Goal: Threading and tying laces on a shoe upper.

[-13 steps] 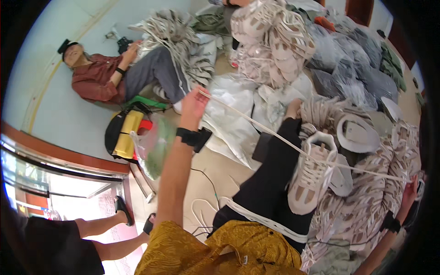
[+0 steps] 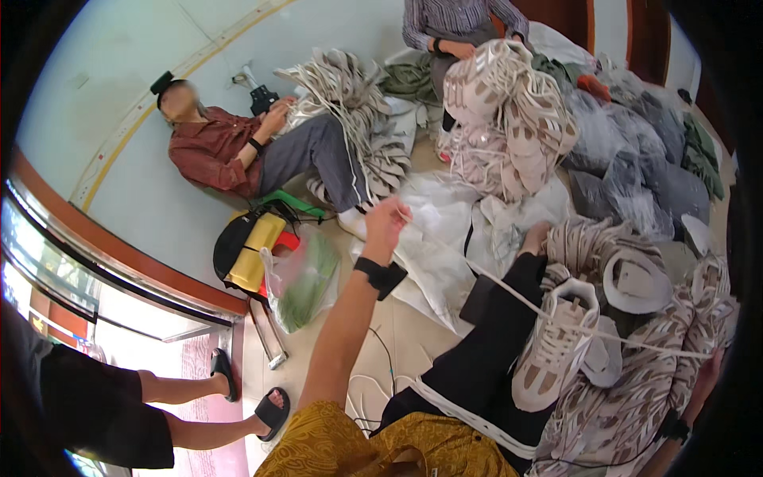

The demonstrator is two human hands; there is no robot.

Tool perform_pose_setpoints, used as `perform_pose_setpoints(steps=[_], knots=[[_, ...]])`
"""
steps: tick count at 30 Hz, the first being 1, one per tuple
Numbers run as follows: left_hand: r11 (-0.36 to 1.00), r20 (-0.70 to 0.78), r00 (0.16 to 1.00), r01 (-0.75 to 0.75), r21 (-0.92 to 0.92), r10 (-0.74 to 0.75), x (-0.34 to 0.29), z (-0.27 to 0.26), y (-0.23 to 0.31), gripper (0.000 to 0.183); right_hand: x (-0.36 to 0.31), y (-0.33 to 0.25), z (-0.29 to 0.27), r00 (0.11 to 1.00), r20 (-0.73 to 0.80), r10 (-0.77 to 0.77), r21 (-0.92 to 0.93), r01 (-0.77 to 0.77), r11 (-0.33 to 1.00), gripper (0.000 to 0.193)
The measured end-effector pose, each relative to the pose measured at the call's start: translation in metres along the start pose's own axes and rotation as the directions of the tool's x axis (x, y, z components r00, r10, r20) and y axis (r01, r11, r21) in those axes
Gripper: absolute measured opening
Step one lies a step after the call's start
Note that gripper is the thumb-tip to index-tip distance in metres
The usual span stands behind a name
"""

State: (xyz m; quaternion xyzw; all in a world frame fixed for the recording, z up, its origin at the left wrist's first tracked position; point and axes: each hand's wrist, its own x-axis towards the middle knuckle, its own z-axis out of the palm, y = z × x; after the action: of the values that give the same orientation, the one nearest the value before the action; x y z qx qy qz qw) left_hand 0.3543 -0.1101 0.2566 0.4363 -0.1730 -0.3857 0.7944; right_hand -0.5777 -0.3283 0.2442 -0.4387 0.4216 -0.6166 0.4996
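A beige and white sneaker (image 2: 554, 350) rests on my thigh, toe toward me. A pale shoelace (image 2: 509, 288) runs from it to both sides, pulled nearly straight. My left hand (image 2: 387, 224), raised and stretched forward, pinches the lace on its left side. Out at the dark right rim, my right hand (image 2: 707, 375) is closed on the lace's other stretch; its fingers show only in part. Across my lap lies a bundle of white laces (image 2: 469, 417).
Strung-together sneaker uppers (image 2: 636, 405) pile up at my right, with a white shoe piece (image 2: 636, 280) beyond. A seated person (image 2: 214, 151) and another behind a shoe heap (image 2: 509, 119) work ahead. A plastic bag (image 2: 302, 286) stands left, near a standing person's sandals (image 2: 273, 413).
The view has tilted and turned, so the scene sits lower and further right. Both my hands still hold the lace stretched. The person behind the far heap now shows more fully.
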Motion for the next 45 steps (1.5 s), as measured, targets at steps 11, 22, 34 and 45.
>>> perform_pose_setpoints(steps=[11,22,34,45], knots=[[0.610,0.249,0.967,-0.166,0.775,-0.053,-0.064,0.108,-0.069,0.016,-0.085,0.025,0.233,0.990,0.111,0.086,-0.170,-0.066,0.983,0.033],[0.377,0.620,0.783,-0.561,0.737,-0.047,-0.150,0.177,-0.141,0.008,-0.171,0.021,0.433,0.729,0.548,0.409,-0.469,-0.138,0.873,0.014],[0.193,0.764,0.642,-0.759,0.622,0.063,-0.161,0.175,-0.144,0.006,-0.191,0.055,0.455,0.683,0.697,0.218,-0.665,0.503,0.551,0.023],[0.171,0.783,0.616,-0.784,0.597,0.088,-0.167,0.173,-0.151,0.005,-0.193,0.057,0.454,0.698,0.689,0.195,-0.655,0.484,0.580,0.025]])
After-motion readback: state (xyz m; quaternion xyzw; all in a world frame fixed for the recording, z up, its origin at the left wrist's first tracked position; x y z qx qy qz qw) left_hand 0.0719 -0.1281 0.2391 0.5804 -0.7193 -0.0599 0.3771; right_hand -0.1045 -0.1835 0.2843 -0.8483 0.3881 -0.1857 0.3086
